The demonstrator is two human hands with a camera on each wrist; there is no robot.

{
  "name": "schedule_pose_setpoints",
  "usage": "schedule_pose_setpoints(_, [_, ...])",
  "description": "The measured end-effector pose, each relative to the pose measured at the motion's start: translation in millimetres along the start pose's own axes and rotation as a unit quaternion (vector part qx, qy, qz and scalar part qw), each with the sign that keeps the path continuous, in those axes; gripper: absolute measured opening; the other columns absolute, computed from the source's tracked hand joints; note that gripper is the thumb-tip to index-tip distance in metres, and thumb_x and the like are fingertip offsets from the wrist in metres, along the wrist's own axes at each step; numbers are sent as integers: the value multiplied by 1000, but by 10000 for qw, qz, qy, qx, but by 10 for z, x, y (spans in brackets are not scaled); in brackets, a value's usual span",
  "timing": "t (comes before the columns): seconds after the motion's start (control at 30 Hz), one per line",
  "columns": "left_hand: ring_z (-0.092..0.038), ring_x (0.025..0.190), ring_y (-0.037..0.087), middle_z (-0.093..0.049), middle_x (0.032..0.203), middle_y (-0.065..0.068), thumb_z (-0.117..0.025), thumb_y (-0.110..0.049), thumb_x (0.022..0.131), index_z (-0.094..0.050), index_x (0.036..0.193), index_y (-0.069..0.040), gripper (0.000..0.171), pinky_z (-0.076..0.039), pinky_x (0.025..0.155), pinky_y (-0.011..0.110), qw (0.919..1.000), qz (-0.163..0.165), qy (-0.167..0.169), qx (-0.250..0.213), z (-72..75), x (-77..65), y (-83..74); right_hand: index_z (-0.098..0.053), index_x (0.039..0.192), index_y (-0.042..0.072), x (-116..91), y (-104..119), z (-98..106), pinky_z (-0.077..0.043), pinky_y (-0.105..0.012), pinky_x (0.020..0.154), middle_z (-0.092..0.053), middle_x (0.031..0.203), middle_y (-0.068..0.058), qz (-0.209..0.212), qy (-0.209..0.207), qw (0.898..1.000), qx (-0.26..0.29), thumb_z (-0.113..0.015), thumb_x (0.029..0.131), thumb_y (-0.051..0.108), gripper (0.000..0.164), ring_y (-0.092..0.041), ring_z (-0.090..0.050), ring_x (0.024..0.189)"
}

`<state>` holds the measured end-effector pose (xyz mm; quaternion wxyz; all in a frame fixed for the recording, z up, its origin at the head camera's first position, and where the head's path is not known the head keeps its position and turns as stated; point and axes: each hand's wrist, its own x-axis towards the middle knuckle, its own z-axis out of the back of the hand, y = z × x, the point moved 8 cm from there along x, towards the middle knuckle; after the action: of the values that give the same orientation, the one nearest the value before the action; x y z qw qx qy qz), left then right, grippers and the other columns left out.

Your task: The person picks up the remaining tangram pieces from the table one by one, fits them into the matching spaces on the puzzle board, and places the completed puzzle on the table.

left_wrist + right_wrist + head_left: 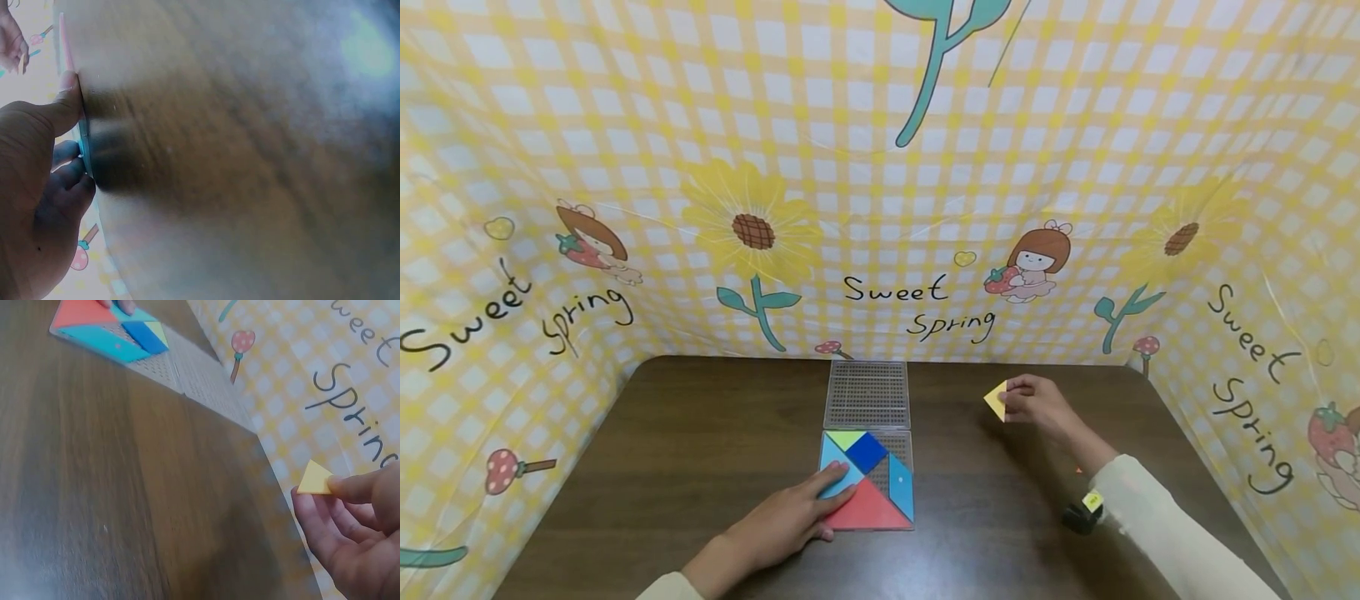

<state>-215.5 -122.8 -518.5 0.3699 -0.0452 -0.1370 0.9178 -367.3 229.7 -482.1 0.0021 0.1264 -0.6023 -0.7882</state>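
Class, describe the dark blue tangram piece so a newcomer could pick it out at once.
On the brown table, find the open plastic case touched by the left hand. In its near half, beside the small yellow-green triangle, lies the dark blue tangram piece. Unlike the light blue parallelogram and red triangle, it is square.

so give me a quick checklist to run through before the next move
1. Yellow triangle in the right hand: ok, pinched between thumb and fingers.
2. Left hand at the case: ok, resting on the light-blue triangle.
3. Case open: ok, both halves lie opened out on the table.
4. Free room in the near half: ok, bare grid shows between the dark blue square and the parallelogram.
5. Yellow triangle lined up over that room: not ok, it is off to the right.
6. Yellow triangle's exact fit: cannot tell.
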Motion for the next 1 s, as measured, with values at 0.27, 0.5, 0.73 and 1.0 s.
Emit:
schedule_pose_setpoints(0.27, [-41, 136, 34, -26, 159, 10, -56, -41, 95, -37, 149, -24, 59, -50, 94, 44, 10000, 2, -13, -70, 14, -6, -7, -49, 115, -13, -6, 74, -105, -58, -36, 76, -66, 98, -15, -23, -29, 9994, 354, -64, 92, 7, 34, -19, -68, 82])
schedule_pose_setpoints(0.5, [-40, 137, 34, -24, 159, 9, -54, -42, 96, -35, 149, -25, 59, -51, 94, 43, 9999, 5, 87, -92, -6, -1, -12, -49, 114, -13, 22, 86, -188, -58, -36, 77, -66, 96, -12, 18, 37, 9987, 510, -65, 90, 5, 34, -19, -68, 81])
schedule_pose_setpoints(0.73, [-39, 137, 34, -22, 160, 9, -54, -41, 96, -34, 150, -24, 60, -50, 95, 43, 9999, -5, 115, -92, -3, 9, -13, -52, 111, -10, 60, 104, -256, -58, -37, 76, -62, 94, -11, 6, 8, 9981, 616, -66, 90, 5, 30, -21, -68, 81])
schedule_pose_setpoints(1.0, [-39, 137, 33, -23, 160, 8, -54, -42, 96, -34, 150, -26, 60, -51, 94, 42, 9999, 16, 130, -53, -18, 6, -7, -52, 114, -13, 71, 127, -410, -58, -33, 72, -63, 96, -12, -11, 59, 9985, 543, -66, 89, 3, 33, -19, -67, 78])
